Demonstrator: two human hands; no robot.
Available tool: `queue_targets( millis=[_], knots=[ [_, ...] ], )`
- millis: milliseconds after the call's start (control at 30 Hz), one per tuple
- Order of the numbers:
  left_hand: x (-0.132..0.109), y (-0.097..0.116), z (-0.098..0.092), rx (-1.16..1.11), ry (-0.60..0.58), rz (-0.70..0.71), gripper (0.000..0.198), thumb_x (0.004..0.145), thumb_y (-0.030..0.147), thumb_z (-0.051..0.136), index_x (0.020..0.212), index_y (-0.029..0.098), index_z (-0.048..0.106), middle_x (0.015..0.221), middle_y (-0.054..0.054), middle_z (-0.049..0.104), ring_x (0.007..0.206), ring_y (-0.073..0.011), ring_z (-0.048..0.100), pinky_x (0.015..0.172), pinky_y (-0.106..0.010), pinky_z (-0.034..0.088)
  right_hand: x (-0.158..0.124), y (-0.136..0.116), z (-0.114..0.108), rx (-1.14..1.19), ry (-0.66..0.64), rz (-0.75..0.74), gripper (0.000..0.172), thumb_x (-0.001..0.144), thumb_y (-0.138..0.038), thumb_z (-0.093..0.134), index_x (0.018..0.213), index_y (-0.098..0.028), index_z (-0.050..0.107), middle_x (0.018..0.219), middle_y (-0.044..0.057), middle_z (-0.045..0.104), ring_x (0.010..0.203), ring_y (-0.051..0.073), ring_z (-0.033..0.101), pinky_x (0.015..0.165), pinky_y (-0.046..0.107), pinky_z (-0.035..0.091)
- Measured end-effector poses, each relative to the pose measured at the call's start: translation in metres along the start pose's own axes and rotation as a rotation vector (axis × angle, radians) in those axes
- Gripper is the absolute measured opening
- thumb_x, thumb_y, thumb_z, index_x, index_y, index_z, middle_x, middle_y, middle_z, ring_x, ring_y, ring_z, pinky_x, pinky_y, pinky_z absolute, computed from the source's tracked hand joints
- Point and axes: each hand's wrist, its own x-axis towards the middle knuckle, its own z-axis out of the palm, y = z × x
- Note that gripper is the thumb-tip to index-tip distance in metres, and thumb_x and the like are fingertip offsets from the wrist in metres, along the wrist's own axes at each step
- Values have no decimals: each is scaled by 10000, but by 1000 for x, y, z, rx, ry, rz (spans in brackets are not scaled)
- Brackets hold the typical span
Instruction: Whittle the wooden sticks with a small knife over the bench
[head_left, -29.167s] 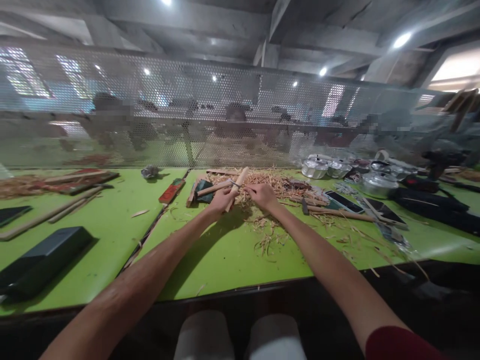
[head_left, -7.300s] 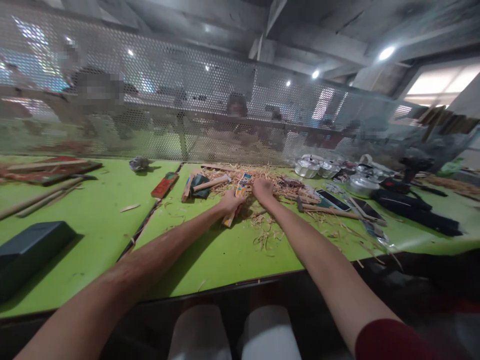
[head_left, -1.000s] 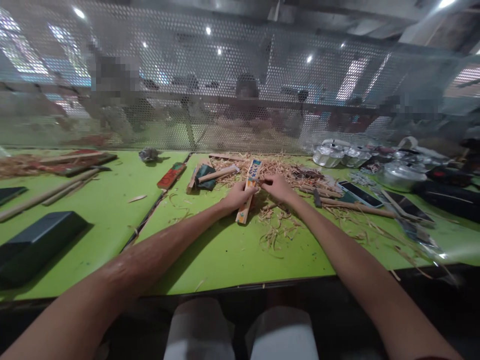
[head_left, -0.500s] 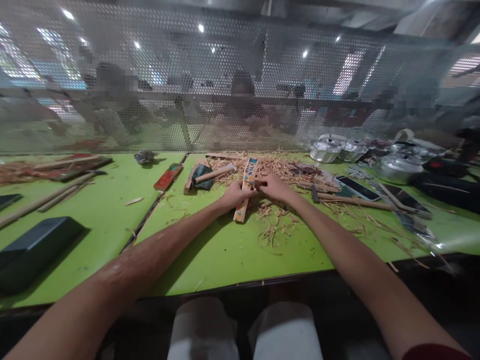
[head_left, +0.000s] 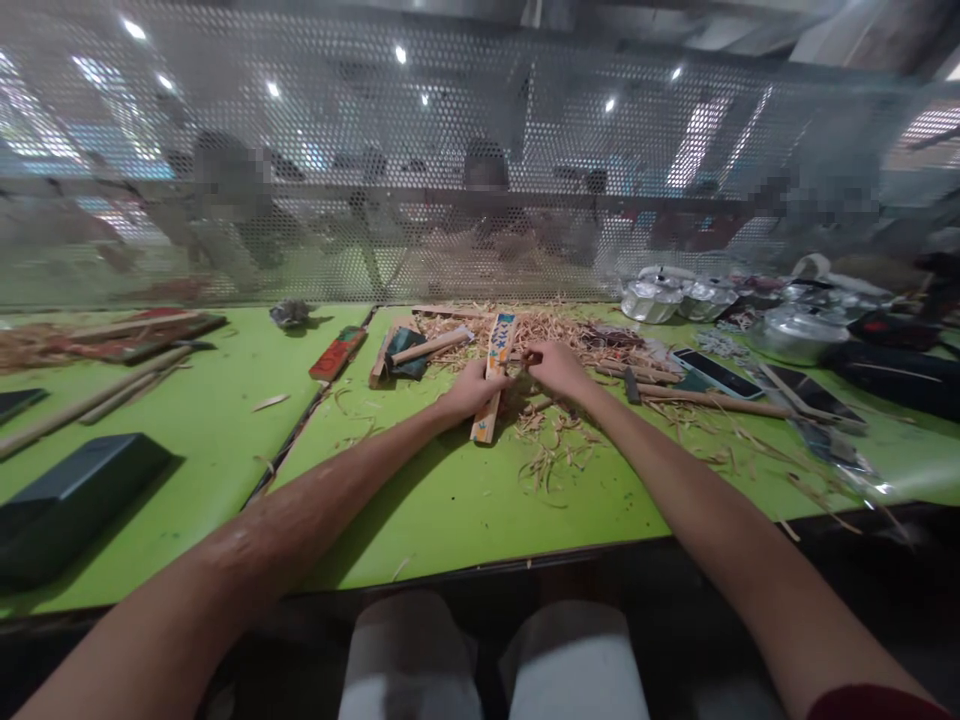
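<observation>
A narrow painted wooden block (head_left: 500, 337), patterned in blue and orange, stands out against the green table (head_left: 450, 520). My left hand (head_left: 472, 388) is closed round its middle. Just right of the block is my right hand (head_left: 551, 365), its fingers pinched together near the block; what they hold is too small to make out. Curly wood shavings (head_left: 555, 455) lie below my right hand, and a larger heap spreads behind both hands.
To the left are a red painted block (head_left: 337, 353), a dark green box-like block (head_left: 82, 490) and wooden sticks (head_left: 127, 385). A hammer (head_left: 705, 398), a phone (head_left: 716, 373) and shiny metal pots (head_left: 799, 333) lie at the right. A perforated screen (head_left: 442, 230) stands behind.
My right hand has shifted slightly away from the block, leaving a small gap. My left hand still grips the block in nearly the same place.
</observation>
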Motion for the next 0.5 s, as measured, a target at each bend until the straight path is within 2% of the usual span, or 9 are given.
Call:
queue_targets(
  millis=[200, 333, 400, 500],
  knots=[
    [0, 2, 0, 47, 7, 17, 139, 762, 206, 711, 835, 174, 597, 583, 19, 620, 491, -129, 573, 534, -249, 508, 1, 2, 6, 85, 54, -47, 464, 853, -98, 612, 1276, -184, 781, 1087, 59, 791, 885, 157, 658, 715, 208, 405],
    [3, 3, 1, 109, 17, 22, 119, 751, 193, 696, 852, 161, 642, 623, 11, 640, 583, -156, 618, 620, -271, 540, 0, -3, 10, 16, 8, -134, 367, 876, -146, 626, 1200, -139, 797, 1132, 95, 774, 957, 175, 664, 787, 207, 435],
    [4, 4, 2, 155, 29, 40, 113, 737, 184, 685, 843, 156, 658, 649, 9, 650, 647, -169, 637, 672, -276, 546, -1, -9, 11, -93, -18, -82, 320, 902, -221, 651, 1168, -141, 810, 1153, 123, 767, 1003, 201, 674, 824, 221, 453],
    [5, 5, 4, 201, 39, 70, 92, 713, 188, 675, 798, 158, 653, 658, 11, 644, 682, -171, 631, 699, -274, 537, -4, -22, 10, -212, -57, 28, 339, 948, -300, 636, 1195, -150, 811, 1183, 160, 764, 1067, 244, 695, 865, 254, 483]
  ],
)
